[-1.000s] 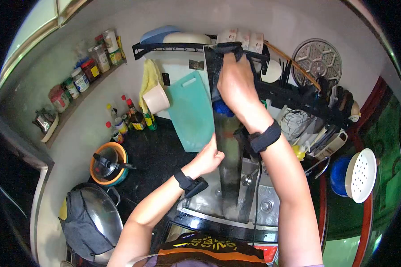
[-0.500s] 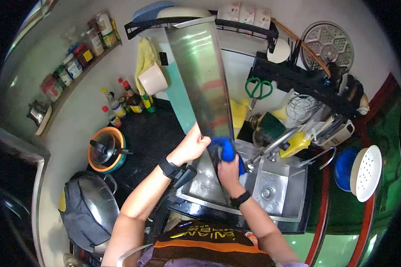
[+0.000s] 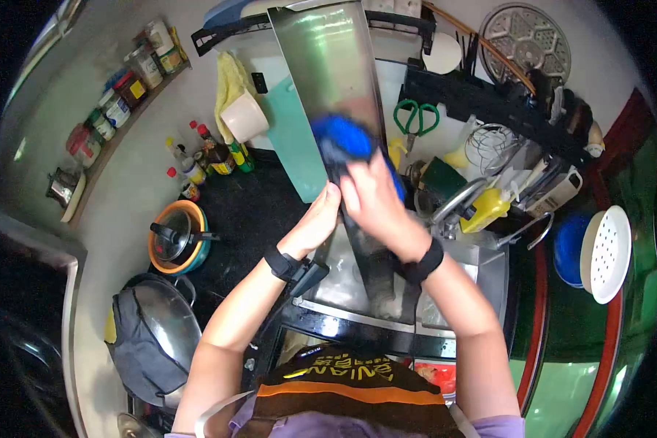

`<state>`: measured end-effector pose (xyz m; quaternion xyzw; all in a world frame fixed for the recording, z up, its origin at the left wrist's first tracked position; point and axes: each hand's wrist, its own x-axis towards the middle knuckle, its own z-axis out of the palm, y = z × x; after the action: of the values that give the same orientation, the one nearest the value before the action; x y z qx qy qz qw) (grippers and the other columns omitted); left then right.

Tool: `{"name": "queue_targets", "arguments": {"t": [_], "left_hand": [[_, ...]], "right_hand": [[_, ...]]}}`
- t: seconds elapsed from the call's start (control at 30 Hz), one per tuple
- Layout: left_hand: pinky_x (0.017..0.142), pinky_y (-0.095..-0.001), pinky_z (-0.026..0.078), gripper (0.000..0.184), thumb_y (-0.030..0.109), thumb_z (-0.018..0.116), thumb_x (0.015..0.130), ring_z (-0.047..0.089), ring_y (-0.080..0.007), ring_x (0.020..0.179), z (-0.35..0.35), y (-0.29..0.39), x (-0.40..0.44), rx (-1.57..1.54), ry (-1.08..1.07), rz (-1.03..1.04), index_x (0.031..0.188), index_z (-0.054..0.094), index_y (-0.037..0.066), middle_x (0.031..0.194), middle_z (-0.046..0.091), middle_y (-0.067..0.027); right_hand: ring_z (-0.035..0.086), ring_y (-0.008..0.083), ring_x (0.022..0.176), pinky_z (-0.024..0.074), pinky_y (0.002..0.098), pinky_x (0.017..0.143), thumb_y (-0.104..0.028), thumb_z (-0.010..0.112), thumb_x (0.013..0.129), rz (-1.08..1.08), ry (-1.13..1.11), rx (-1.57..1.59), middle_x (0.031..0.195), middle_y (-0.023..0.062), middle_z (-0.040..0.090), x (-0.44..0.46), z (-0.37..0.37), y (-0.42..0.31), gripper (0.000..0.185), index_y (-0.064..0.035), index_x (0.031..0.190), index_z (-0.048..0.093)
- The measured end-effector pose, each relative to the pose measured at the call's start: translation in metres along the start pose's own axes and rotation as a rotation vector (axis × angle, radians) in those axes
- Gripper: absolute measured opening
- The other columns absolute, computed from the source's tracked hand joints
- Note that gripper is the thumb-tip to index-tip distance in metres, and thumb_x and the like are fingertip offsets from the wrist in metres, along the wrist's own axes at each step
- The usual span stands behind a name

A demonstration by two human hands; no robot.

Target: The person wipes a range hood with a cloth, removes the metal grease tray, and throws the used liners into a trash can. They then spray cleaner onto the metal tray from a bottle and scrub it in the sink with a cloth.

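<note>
A long shiny metal panel (image 3: 332, 69) stands tilted over the sink (image 3: 343, 274), its top end near the wall rack. My left hand (image 3: 312, 225) grips the panel's left edge, with the thumb on top and the other fingers partly hidden. Against the panel's face, my right hand (image 3: 376, 197) holds a blue and dark cloth (image 3: 347, 139), which is blurred by motion. Behind the panel, on the left, leans a teal cutting board (image 3: 290, 139). Each wrist wears a black band.
Left of the sink are a lidded pot (image 3: 179, 237) and sauce bottles (image 3: 215, 153); a covered wok (image 3: 157, 339) sits lower left. To the right are the faucet (image 3: 456, 201), a yellow bottle (image 3: 487, 209), green scissors (image 3: 416, 118) and a white strainer (image 3: 607, 254).
My right hand has moved up the panel with the cloth since half a second ago. At one second ago it was at the panel's top. My left hand stays on the edge.
</note>
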<state>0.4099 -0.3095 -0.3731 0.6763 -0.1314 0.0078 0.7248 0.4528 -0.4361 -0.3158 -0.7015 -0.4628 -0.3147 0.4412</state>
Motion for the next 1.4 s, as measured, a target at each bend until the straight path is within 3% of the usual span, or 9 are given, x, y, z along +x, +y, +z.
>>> {"name": "queue_targets", "arguments": {"t": [0.17,0.33,0.47,0.5,0.7,0.77,1.0,1.27,1.4], "left_hand": [[0.103,-0.0346,0.031,0.088,0.068,0.013,0.083,0.036,-0.0210,0.125,0.021,0.017,-0.008,-0.157,-0.015,-0.062,0.138,0.024,0.000,0.135,0.037,-0.0126],[0.099,-0.0311,0.032,0.082,0.066,0.023,0.086,0.037,-0.0203,0.122,0.002,-0.002,-0.011,0.000,-0.001,0.003,0.138,0.023,0.003,0.133,0.038,-0.0099],[0.092,-0.0361,0.043,0.059,0.042,0.044,0.093,0.044,-0.0196,0.117,0.009,0.010,-0.014,0.112,0.184,0.094,0.138,0.024,0.008,0.133,0.039,-0.0076],[0.087,-0.0321,0.045,0.048,0.017,0.049,0.092,0.046,-0.0175,0.113,0.011,0.012,-0.014,0.038,0.194,0.062,0.135,0.029,0.008,0.128,0.043,-0.0074],[0.090,-0.0293,0.038,0.049,-0.008,0.041,0.078,0.048,-0.0175,0.107,-0.004,-0.009,-0.015,0.215,0.345,0.079,0.126,0.038,0.001,0.117,0.051,-0.0077],[0.095,-0.0301,0.036,0.032,-0.001,0.045,0.087,0.048,-0.0183,0.109,0.008,0.008,-0.023,0.275,0.527,0.040,0.119,0.045,-0.003,0.116,0.054,-0.0096],[0.084,-0.0283,0.043,0.027,0.014,0.059,0.088,0.056,-0.0148,0.095,0.008,0.034,-0.048,0.174,0.747,0.189,0.105,0.056,-0.006,0.103,0.062,-0.0123],[0.079,-0.0255,0.043,0.029,0.018,0.060,0.087,0.060,-0.0154,0.087,0.000,0.111,-0.055,0.721,0.595,0.366,0.095,0.063,-0.010,0.095,0.066,-0.0152],[0.084,-0.0255,0.041,0.025,0.015,0.060,0.087,0.058,-0.0140,0.093,0.008,0.138,-0.042,0.431,0.491,0.465,0.097,0.063,-0.008,0.099,0.065,-0.0110]], "right_hand": [[0.046,0.0445,0.104,0.0395,0.0426,0.090,-0.004,0.051,0.078,0.023,0.090,-0.008,0.112,0.0281,0.047,0.053,-0.023,-0.020,0.039,0.0008,0.116,0.048],[0.040,0.0493,0.106,0.0348,0.0478,0.095,-0.002,0.053,0.074,0.140,-0.084,-0.060,0.116,0.0338,0.039,-0.074,0.015,0.003,0.049,0.0010,0.122,0.043],[0.041,0.0468,0.107,0.0344,0.0456,0.095,-0.003,0.050,0.079,0.442,-0.244,-0.022,0.118,0.0302,0.040,-0.218,0.046,0.036,0.046,0.0000,0.124,0.041],[0.042,0.0468,0.107,0.0351,0.0451,0.095,-0.005,0.049,0.081,0.564,-0.277,-0.013,0.119,0.0293,0.041,-0.245,0.049,0.043,0.046,0.0003,0.125,0.039],[0.049,0.0444,0.107,0.0404,0.0453,0.090,-0.010,0.052,0.083,1.497,-0.506,0.291,0.128,0.0302,0.040,-0.370,0.053,0.085,0.046,-0.0013,0.125,0.036],[0.052,0.0435,0.103,0.0437,0.0453,0.086,-0.008,0.051,0.081,0.906,-0.976,-0.288,0.120,0.0309,0.045,-0.382,0.037,0.076,0.040,-0.0010,0.119,0.040],[0.054,0.0387,0.100,0.0448,0.0431,0.086,-0.008,0.067,0.070,1.038,-1.042,-0.437,0.108,0.0222,0.051,-0.423,0.003,0.079,0.049,-0.0048,0.114,0.046],[0.041,0.0363,0.117,0.0338,0.0393,0.100,-0.023,0.074,0.069,0.595,-0.352,-0.068,0.127,0.0222,0.042,-0.228,-0.029,0.023,0.076,0.0031,0.128,0.034],[0.043,0.0354,0.117,0.0336,0.0388,0.100,-0.023,0.074,0.069,0.403,-0.188,0.118,0.126,0.0210,0.044,-0.152,-0.024,-0.006,0.077,0.0013,0.129,0.032]]}}
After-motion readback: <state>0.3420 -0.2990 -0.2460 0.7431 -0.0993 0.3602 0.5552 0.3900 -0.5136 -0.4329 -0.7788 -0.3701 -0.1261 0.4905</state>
